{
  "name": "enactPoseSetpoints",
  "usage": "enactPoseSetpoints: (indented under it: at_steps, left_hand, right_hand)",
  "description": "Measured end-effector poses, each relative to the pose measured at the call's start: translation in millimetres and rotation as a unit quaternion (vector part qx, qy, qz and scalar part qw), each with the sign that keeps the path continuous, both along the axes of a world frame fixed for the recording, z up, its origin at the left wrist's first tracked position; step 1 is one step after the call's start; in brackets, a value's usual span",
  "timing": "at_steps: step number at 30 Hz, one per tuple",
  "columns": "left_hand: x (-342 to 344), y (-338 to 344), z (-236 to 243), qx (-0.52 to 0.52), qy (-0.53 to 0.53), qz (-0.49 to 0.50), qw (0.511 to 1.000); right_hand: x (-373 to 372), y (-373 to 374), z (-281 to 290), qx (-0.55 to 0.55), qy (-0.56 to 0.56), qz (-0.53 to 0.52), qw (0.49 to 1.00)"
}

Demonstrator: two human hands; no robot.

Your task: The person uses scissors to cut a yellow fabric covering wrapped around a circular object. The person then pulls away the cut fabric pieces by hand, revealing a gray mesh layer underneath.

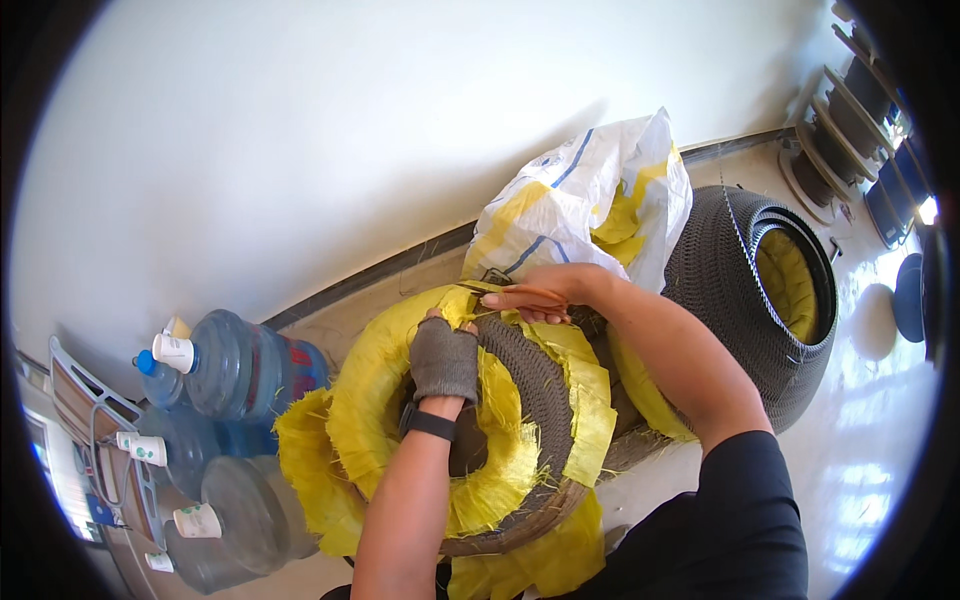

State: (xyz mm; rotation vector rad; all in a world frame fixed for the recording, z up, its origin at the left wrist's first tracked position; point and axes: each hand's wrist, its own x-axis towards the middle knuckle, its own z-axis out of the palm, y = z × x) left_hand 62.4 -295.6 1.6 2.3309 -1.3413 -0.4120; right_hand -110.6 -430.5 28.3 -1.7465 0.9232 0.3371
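A ring-shaped coil of dark grey braided material stands in front of me, partly covered in yellow woven plastic wrap with frayed edges. My left hand, in a grey fingerless glove, is closed on the wrap at the top of the coil. My right hand is bare and closed around scissors with orange handles. Their dark blades point left, at the wrap close to my left fingertips. Whether the blades are apart is too small to tell. Loose yellow strips hang at the coil's right side and below it.
Behind the coil, a white plastic sack with yellow pieces leans near the wall. A bigger grey coil stands at the right. Large water bottles crowd the left, with spools at the far right.
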Motion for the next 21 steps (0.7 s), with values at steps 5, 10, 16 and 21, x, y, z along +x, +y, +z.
enactPoseSetpoints:
  at_steps: [5,10,16,21]
  left_hand:
    - [7,9,-9,-0.058,0.043,0.000,0.997]
    - [8,10,-25,-0.096,0.064,0.014,0.993]
    - [14,14,-28,-0.112,0.058,0.004,0.992]
    - [9,16,-25,-0.113,0.090,0.003,0.989]
  right_hand:
    - [-23,1,4,0.088,0.030,0.026,0.995]
    - [-26,0,-12,0.105,0.083,0.042,0.990]
    - [-9,-8,-24,0.112,0.096,0.051,0.988]
    - [-4,-4,-38,0.133,0.034,0.014,0.990]
